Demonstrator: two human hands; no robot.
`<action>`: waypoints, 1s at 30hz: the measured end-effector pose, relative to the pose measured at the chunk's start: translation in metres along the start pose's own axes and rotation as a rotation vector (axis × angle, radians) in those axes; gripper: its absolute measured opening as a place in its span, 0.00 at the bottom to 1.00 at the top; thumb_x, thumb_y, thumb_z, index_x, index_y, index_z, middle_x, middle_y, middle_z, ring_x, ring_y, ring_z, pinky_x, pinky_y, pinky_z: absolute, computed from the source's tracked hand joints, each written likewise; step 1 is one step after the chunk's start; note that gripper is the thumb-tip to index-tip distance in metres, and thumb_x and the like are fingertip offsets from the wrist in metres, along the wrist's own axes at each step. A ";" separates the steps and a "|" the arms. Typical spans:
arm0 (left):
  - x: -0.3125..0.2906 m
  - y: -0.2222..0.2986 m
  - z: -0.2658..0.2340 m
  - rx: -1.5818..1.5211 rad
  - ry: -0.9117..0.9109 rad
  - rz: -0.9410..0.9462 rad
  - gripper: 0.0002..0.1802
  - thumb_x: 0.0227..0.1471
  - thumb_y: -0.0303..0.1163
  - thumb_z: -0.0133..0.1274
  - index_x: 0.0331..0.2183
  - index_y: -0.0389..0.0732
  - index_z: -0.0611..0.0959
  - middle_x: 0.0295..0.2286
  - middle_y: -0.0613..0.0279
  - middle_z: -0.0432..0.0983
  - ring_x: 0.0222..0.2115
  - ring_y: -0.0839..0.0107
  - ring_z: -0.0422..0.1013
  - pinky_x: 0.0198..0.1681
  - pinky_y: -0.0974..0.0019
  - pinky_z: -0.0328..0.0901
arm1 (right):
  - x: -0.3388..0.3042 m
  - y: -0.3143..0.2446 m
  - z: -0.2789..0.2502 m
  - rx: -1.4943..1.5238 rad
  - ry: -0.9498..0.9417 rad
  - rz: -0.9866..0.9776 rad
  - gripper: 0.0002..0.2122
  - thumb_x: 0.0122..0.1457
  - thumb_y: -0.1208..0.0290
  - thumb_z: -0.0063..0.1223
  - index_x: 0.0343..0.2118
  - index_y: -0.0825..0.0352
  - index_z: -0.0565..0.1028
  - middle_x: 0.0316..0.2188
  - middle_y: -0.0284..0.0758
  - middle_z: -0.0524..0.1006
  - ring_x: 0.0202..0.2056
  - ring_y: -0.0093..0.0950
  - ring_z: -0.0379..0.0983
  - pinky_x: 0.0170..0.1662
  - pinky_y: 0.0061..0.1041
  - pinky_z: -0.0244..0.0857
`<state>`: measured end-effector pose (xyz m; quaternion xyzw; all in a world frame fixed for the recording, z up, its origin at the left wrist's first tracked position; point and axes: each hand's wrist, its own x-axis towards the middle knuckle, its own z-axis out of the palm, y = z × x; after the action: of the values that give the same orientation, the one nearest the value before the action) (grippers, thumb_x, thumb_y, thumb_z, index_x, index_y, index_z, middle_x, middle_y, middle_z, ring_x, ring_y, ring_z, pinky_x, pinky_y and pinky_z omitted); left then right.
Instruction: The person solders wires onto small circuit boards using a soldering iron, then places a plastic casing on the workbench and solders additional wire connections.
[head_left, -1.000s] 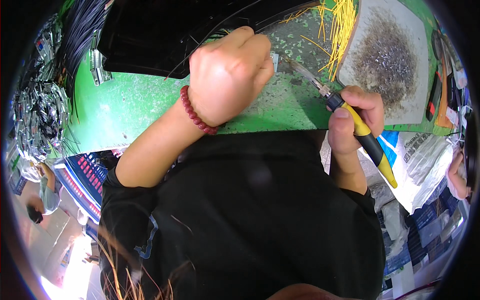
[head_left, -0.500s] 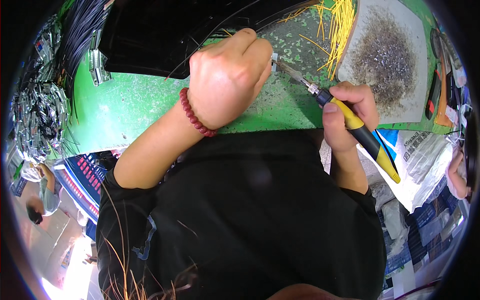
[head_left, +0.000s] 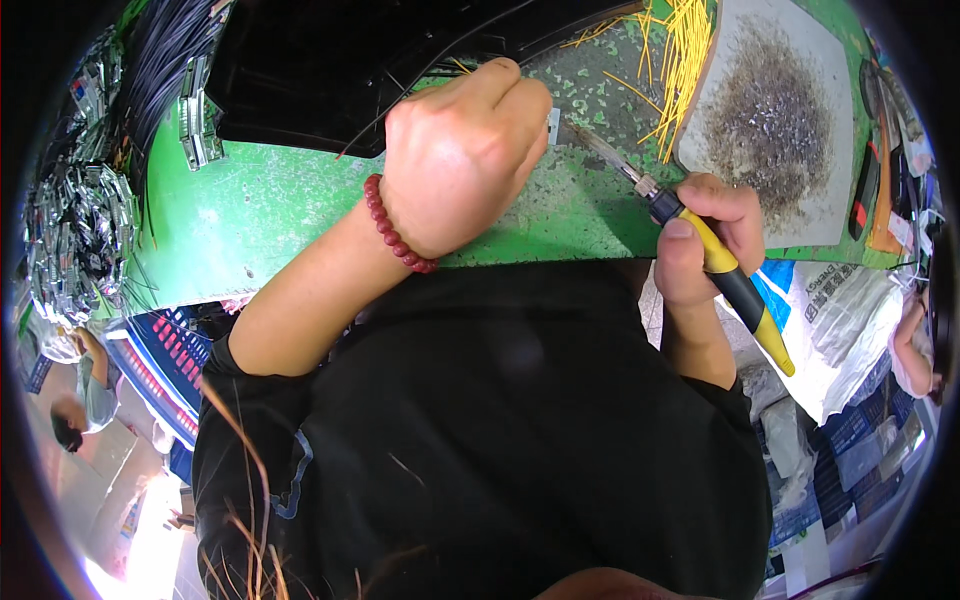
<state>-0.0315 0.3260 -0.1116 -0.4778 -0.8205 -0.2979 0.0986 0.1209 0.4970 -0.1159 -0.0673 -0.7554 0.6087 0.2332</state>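
My right hand point(head_left: 712, 235) grips a yellow and black soldering iron point(head_left: 722, 262), whose metal tip points up and left toward my other hand. My left hand point(head_left: 468, 155) is closed, knuckles up, just left of that tip. A small pale, flat piece point(head_left: 553, 126) sticks out beside its fingertips; the rest of what these fingers hold is hidden. A narrow gap lies between the tip and the pale piece. A thin dark wire point(head_left: 435, 62) runs close behind my left hand.
Yellow wires point(head_left: 684, 75) lie beside a grey board point(head_left: 845, 120) covered with dark solder debris. A black tray point(head_left: 300, 90) stands at the back left. Black wires point(head_left: 175, 70) and shiny metal parts point(head_left: 80, 235) are heaped at far left. Hand tools point(head_left: 872, 190) lie at the right edge.
The soldering iron has drawn slightly right and down, so its tip stands apart from the pale piece. My left hand has shifted a little to the right.
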 end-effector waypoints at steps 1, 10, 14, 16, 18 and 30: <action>0.000 0.000 0.000 0.002 0.000 0.000 0.09 0.35 0.23 0.59 0.19 0.42 0.73 0.20 0.63 0.69 0.17 0.70 0.70 0.18 0.69 0.65 | 0.000 0.003 0.001 0.001 0.030 -0.024 0.11 0.50 0.74 0.60 0.33 0.71 0.70 0.25 0.37 0.73 0.24 0.19 0.65 0.27 0.18 0.59; 0.001 0.001 -0.003 0.015 -0.006 -0.007 0.08 0.36 0.24 0.58 0.19 0.42 0.73 0.20 0.63 0.69 0.18 0.70 0.70 0.18 0.69 0.65 | 0.002 0.001 0.001 0.020 0.034 -0.028 0.11 0.51 0.74 0.59 0.34 0.71 0.69 0.25 0.35 0.72 0.24 0.18 0.63 0.27 0.18 0.57; 0.006 0.003 -0.011 -0.009 -0.077 -0.043 0.07 0.39 0.22 0.58 0.20 0.40 0.75 0.20 0.63 0.69 0.18 0.67 0.70 0.19 0.68 0.64 | 0.000 0.000 0.006 0.134 0.099 -0.002 0.16 0.53 0.72 0.62 0.41 0.71 0.68 0.31 0.35 0.73 0.26 0.19 0.65 0.30 0.18 0.60; 0.008 0.003 -0.016 -0.020 -0.114 -0.063 0.06 0.40 0.21 0.59 0.20 0.39 0.76 0.20 0.63 0.70 0.18 0.65 0.70 0.20 0.68 0.64 | -0.001 0.004 0.007 0.114 0.096 -0.019 0.23 0.54 0.69 0.64 0.49 0.71 0.66 0.37 0.38 0.74 0.30 0.21 0.70 0.35 0.18 0.64; 0.008 0.001 -0.020 -0.131 -0.187 -0.145 0.04 0.43 0.21 0.58 0.23 0.37 0.79 0.21 0.62 0.71 0.20 0.66 0.71 0.22 0.68 0.65 | 0.011 -0.002 0.011 0.057 0.043 -0.101 0.20 0.55 0.70 0.63 0.48 0.71 0.70 0.38 0.41 0.77 0.30 0.24 0.76 0.35 0.22 0.70; 0.017 0.009 -0.032 -0.368 -0.053 -0.099 0.11 0.34 0.19 0.63 0.26 0.36 0.80 0.25 0.59 0.74 0.29 0.61 0.72 0.32 0.67 0.68 | 0.035 -0.001 0.049 -0.135 0.109 -0.113 0.15 0.48 0.86 0.59 0.38 0.66 0.74 0.28 0.36 0.77 0.24 0.26 0.75 0.28 0.20 0.69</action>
<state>-0.0367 0.3232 -0.0745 -0.4543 -0.7771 -0.4348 -0.0267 0.0690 0.4662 -0.1130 -0.0730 -0.7835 0.5376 0.3029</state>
